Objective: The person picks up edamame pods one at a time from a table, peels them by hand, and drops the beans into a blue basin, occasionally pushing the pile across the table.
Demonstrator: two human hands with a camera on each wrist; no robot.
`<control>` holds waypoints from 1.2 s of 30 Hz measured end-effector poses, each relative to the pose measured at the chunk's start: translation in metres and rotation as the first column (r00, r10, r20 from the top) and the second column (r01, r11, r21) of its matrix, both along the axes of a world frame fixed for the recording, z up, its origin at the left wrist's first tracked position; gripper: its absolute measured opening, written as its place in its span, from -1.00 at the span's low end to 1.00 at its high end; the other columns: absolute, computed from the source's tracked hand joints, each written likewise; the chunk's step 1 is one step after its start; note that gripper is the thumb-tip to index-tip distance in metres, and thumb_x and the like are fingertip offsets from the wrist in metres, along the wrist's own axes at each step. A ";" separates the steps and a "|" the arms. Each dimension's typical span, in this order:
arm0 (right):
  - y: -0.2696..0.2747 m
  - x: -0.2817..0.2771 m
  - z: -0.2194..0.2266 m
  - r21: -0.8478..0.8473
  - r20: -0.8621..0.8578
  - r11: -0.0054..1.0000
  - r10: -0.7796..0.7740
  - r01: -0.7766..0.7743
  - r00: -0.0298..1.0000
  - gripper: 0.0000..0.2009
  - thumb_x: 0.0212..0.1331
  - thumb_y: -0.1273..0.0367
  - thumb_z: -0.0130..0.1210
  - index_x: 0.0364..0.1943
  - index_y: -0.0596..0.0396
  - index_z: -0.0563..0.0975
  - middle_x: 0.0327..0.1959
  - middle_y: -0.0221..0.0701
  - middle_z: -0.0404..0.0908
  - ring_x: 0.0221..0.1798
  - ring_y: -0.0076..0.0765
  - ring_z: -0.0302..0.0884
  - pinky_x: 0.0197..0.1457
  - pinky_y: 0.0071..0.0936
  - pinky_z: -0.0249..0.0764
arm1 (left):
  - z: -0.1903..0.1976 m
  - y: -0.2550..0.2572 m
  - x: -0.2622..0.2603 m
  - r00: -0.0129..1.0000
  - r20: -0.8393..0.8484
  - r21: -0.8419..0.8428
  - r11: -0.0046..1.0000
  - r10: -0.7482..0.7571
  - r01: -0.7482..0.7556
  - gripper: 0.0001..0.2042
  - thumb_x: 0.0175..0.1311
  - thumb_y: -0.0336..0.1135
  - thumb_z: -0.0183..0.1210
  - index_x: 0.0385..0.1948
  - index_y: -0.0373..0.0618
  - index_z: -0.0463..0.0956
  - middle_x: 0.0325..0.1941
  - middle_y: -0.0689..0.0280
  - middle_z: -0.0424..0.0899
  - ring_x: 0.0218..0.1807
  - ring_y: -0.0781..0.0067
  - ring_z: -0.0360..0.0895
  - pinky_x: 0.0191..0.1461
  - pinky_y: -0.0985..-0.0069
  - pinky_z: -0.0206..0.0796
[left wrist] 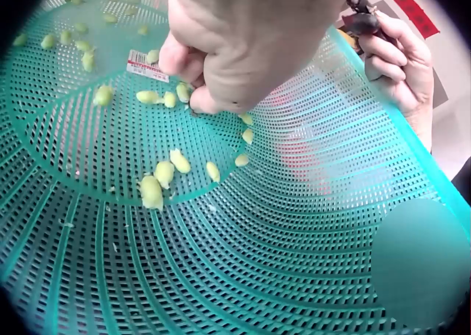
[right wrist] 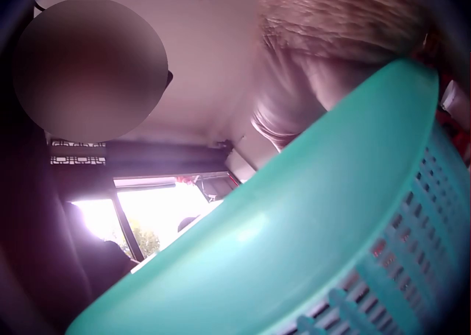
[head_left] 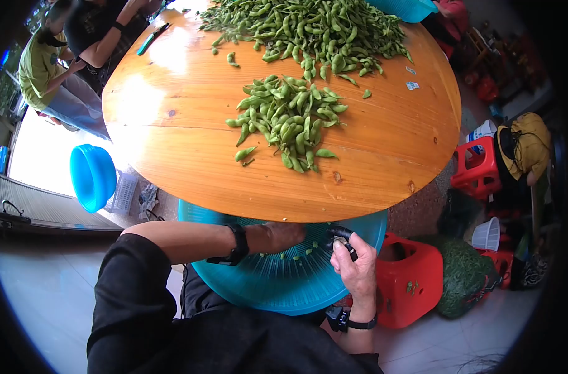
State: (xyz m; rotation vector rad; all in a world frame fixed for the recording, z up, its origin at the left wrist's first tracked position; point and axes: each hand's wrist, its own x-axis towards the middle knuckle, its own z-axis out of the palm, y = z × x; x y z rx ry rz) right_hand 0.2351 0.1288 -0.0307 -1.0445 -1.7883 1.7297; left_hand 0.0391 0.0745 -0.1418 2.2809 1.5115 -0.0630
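Round orange-brown wooden tabletop (head_left: 383,140): near edge screens the 12 o'clock side of the teal plastic mesh basket (head_left: 284,293); bare mesh, open room toward 6 o'clock. Person's right hand (head_left: 358,268), near 3 o'clock: grip closed on small black object (left wrist: 362,22), identity unclear. Left hand (left wrist: 235,59): grip curled low inside; holding anything, cannot tell. Pale-green oval beans (left wrist: 164,174), scattered on basket floor: probably light, firm, slippery; best pinched gently by the sides.

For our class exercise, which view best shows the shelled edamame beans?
Left wrist: the shelled edamame beans appear large and clear in the teal basket. The head view shows a few, tiny; right wrist shows none.
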 end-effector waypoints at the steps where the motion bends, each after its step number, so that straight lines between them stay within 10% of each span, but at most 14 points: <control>1: 0.000 -0.001 0.000 -0.001 0.001 1.000 -0.002 0.002 1.000 -0.82 0.35 0.43 0.03 -0.11 0.25 0.58 -0.64 -0.57 0.39 -0.61 -0.74 0.27 -0.59 -0.71 0.15 | -0.001 0.000 0.000 1.000 0.007 0.005 1.000 0.001 -0.001 -0.86 0.02 -0.42 0.16 -0.45 -0.30 0.61 -0.27 0.01 0.65 -0.12 0.01 0.64 -0.02 0.10 0.51; 6: 0.001 0.002 0.023 -0.094 -0.025 0.994 -0.059 0.057 0.998 -0.83 0.33 0.48 0.03 -0.11 0.26 0.59 -0.54 -0.54 0.44 -0.61 -0.75 0.30 -0.61 -0.69 0.20 | -0.009 -0.001 -0.001 0.997 -0.065 0.032 0.999 -0.030 0.032 -0.88 0.00 -0.43 0.17 -0.44 -0.27 0.60 -0.35 0.05 0.64 -0.20 0.02 0.64 -0.06 0.13 0.51; 8: 0.005 0.013 0.029 -0.061 -0.083 0.990 -0.129 0.125 0.988 -0.76 0.32 0.49 0.01 0.01 0.25 0.57 -0.51 -0.51 0.46 -0.61 -0.74 0.29 -0.60 -0.70 0.19 | -0.021 -0.002 0.005 0.971 0.089 0.008 0.975 0.223 -0.224 -0.89 0.06 -0.44 0.14 -0.41 -0.25 0.57 -0.35 0.05 0.62 -0.24 0.00 0.62 -0.11 0.14 0.47; 10: 0.010 0.028 0.044 -0.009 -0.112 0.975 -0.223 0.223 0.968 -0.76 0.33 0.47 0.00 0.00 0.25 0.57 -0.51 -0.50 0.46 -0.62 -0.75 0.26 -0.61 -0.71 0.16 | 0.051 -0.011 0.015 0.715 0.670 -0.233 0.971 0.199 -0.052 -0.92 0.16 -0.45 0.13 -0.34 -0.21 0.54 -0.34 0.04 0.58 -0.22 0.00 0.59 -0.13 0.18 0.45; 14: 0.023 0.064 0.060 0.104 -0.173 0.919 -0.359 0.380 0.917 -0.75 0.34 0.46 -0.04 -0.01 0.29 0.55 -0.50 -0.48 0.45 -0.65 -0.75 0.18 -0.66 -0.71 0.07 | 0.126 -0.039 0.088 0.355 0.922 -0.180 0.983 0.154 0.042 -0.95 0.09 -0.50 0.15 -0.41 -0.22 0.51 -0.31 0.09 0.57 -0.22 -0.10 0.56 -0.11 0.21 0.46; 17: 0.024 0.083 0.066 0.151 -0.168 0.905 -0.372 0.397 0.913 -0.76 0.34 0.48 -0.05 -0.02 0.30 0.55 -0.48 -0.46 0.46 -0.66 -0.75 0.17 -0.67 -0.70 0.07 | 0.121 -0.045 0.119 0.766 0.641 0.050 0.998 -0.049 0.022 -0.88 0.07 -0.43 0.15 -0.39 -0.27 0.55 -0.29 0.13 0.59 -0.32 0.04 0.63 -0.36 0.17 0.47; 23: 0.017 0.086 0.066 0.156 -0.087 0.896 -0.406 0.415 0.910 -0.77 0.32 0.51 -0.06 -0.05 0.31 0.56 -0.48 -0.45 0.45 -0.65 -0.75 0.19 -0.68 -0.70 0.06 | 0.121 -0.046 0.119 0.966 -0.098 0.311 0.915 -0.240 0.258 -0.72 0.12 -0.32 0.12 -0.25 -0.38 0.54 -0.50 0.25 0.52 -0.66 0.43 0.44 -0.69 0.39 0.14; 28: 0.018 0.075 0.058 0.090 -0.050 0.918 -0.384 0.387 0.922 -0.77 0.31 0.51 -0.05 -0.05 0.30 0.56 -0.46 -0.47 0.45 -0.63 -0.74 0.21 -0.67 -0.71 0.05 | 0.133 -0.047 0.057 0.955 0.232 0.452 0.890 -0.186 0.063 -0.62 0.09 -0.28 0.12 -0.09 -0.35 0.49 -0.49 0.29 0.51 -0.53 0.36 0.52 -0.52 0.41 0.33; 31: 0.017 0.058 0.055 0.038 -0.043 0.946 -0.319 0.321 0.947 -0.77 0.31 0.50 -0.02 -0.04 0.31 0.56 -0.46 -0.47 0.46 -0.61 -0.73 0.25 -0.62 -0.70 0.11 | 0.133 -0.042 0.022 0.719 0.649 -0.141 0.968 0.250 -0.210 -0.71 0.41 -0.35 0.02 0.11 -0.18 0.36 -0.49 0.26 0.48 -0.52 0.23 0.55 -0.49 0.32 0.35; 32: 0.016 0.050 0.058 0.009 -0.034 0.959 -0.283 0.284 0.958 -0.77 0.31 0.50 -0.01 -0.03 0.31 0.56 -0.46 -0.47 0.47 -0.61 -0.73 0.25 -0.61 -0.70 0.13 | 0.129 -0.040 0.014 0.442 0.843 -0.252 0.951 0.308 -0.182 -0.76 0.54 -0.28 -0.10 0.12 -0.09 0.34 -0.47 0.32 0.44 -0.51 0.35 0.47 -0.46 0.38 0.29; 33: 0.016 0.040 0.060 -0.015 -0.032 0.970 -0.243 0.242 0.970 -0.77 0.31 0.51 0.00 -0.03 0.31 0.56 -0.46 -0.47 0.48 -0.61 -0.73 0.26 -0.60 -0.70 0.15 | 0.137 -0.037 0.006 0.443 0.844 -0.243 0.952 0.302 -0.186 -0.76 0.54 -0.28 -0.10 0.12 -0.09 0.34 -0.47 0.32 0.44 -0.51 0.35 0.47 -0.46 0.38 0.29; 36: 0.013 0.014 0.064 -0.024 0.007 0.993 -0.116 0.116 0.993 -0.77 0.28 0.51 0.03 -0.04 0.30 0.58 -0.45 -0.43 0.55 -0.59 -0.71 0.33 -0.56 -0.68 0.22 | 0.156 -0.038 -0.010 0.004 0.693 -0.709 0.680 0.721 0.189 -0.73 0.58 -0.28 -0.15 0.19 -0.10 0.27 -0.36 0.40 0.40 -0.44 0.56 0.24 -0.27 0.55 0.26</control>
